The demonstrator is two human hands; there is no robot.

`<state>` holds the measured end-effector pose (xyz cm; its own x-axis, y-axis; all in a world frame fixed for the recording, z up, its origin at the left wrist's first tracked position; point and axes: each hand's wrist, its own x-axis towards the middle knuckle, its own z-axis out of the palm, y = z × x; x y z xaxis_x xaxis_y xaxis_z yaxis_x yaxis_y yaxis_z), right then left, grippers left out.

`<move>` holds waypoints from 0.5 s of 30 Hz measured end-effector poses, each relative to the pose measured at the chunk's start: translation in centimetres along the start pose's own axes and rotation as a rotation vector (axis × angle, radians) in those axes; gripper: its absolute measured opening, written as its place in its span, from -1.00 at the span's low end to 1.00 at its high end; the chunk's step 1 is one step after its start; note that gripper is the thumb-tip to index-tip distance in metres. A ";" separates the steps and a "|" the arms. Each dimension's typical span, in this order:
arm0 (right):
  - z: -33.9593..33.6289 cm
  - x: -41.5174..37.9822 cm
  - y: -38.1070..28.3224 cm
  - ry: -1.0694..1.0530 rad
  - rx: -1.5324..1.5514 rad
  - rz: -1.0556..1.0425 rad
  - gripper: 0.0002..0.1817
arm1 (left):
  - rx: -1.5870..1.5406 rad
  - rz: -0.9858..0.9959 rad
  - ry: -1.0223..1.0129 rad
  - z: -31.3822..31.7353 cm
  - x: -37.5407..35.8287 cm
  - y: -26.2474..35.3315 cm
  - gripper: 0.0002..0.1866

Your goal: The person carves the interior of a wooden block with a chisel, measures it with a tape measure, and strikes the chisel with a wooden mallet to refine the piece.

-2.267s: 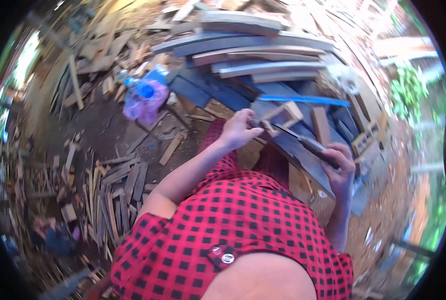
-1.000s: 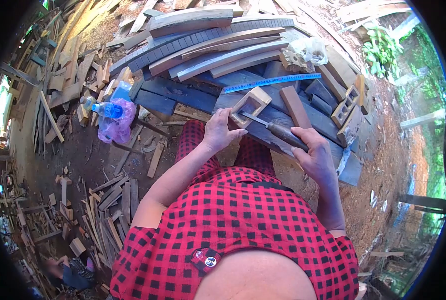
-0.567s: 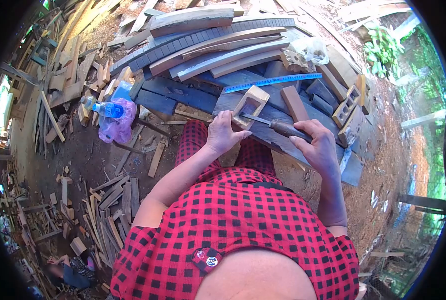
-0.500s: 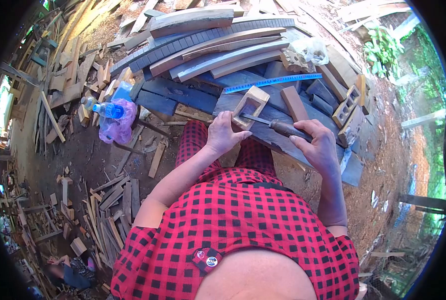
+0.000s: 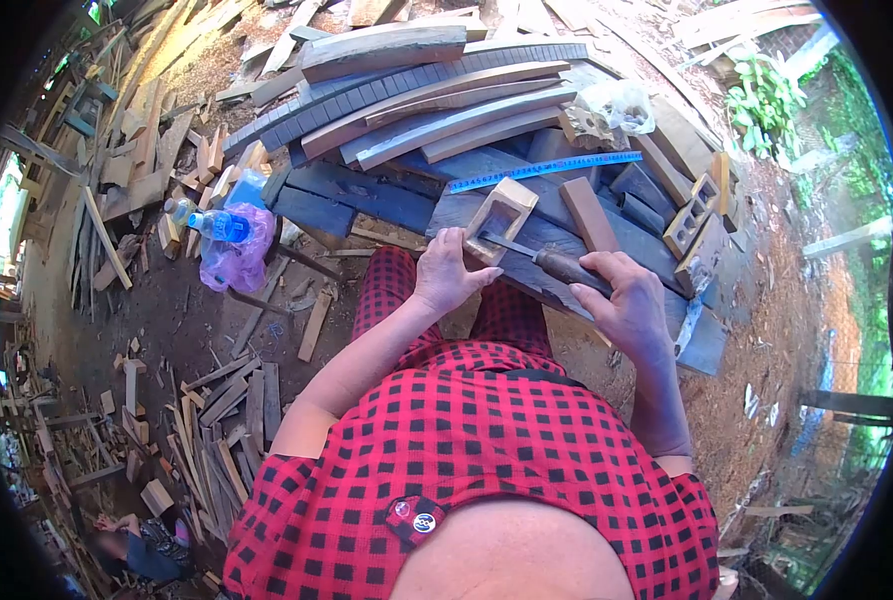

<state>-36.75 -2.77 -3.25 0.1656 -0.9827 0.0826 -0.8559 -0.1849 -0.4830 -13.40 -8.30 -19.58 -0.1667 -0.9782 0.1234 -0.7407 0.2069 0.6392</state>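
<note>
My left hand grips the near end of a small wooden block with a rectangular hollow cut in it. In my right hand is a chisel, held by its dark wooden handle. Its metal blade points left and reaches into the hollow near my left fingers; the tip is hidden inside. The block rests at the near edge of a dark plank bench. Just right of the block lies a reddish-brown wooden piece.
A blue measuring tape lies beyond the block, before several curved boards. On the right sits a block with square holes. Plastic bottles and a pink bag are at left. Scrap wood covers the ground; a person is lower left.
The chisel and my right hand have shifted slightly left, with the handle nearer the block. My left hand keeps its hold on the block.
</note>
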 end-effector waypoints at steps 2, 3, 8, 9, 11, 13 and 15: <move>0.1 -0.1 -0.2 0.009 -0.017 -0.015 -0.66 | 0.010 -0.003 -0.001 0.0 0.0 0.1 -0.24; 0.2 -0.2 -0.3 0.008 -0.025 -0.015 -0.66 | 0.007 0.002 0.004 0.1 0.0 0.0 -0.24; 0.2 -0.3 -0.5 0.013 -0.020 -0.013 -0.65 | -0.007 0.008 0.011 0.2 -0.1 -0.1 -0.25; 0.3 -0.3 -0.4 0.014 -0.015 -0.011 -0.65 | -0.005 0.010 0.012 0.1 -0.1 -0.1 -0.25; 0.3 -0.3 -0.3 0.016 -0.010 -0.010 -0.65 | -0.004 0.013 0.015 0.1 -0.1 -0.1 -0.25; 0.3 -0.3 -0.3 0.014 -0.016 -0.010 -0.64 | 0.000 0.006 0.004 0.0 -0.1 0.0 -0.24; 0.3 -0.3 -0.3 0.016 -0.013 -0.008 -0.64 | -0.003 0.006 0.002 0.0 -0.1 0.0 -0.24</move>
<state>-36.41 -2.41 -3.41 0.1649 -0.9812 0.1005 -0.8606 -0.1929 -0.4713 -13.36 -8.23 -19.61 -0.1699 -0.9770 0.1286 -0.7376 0.2126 0.6409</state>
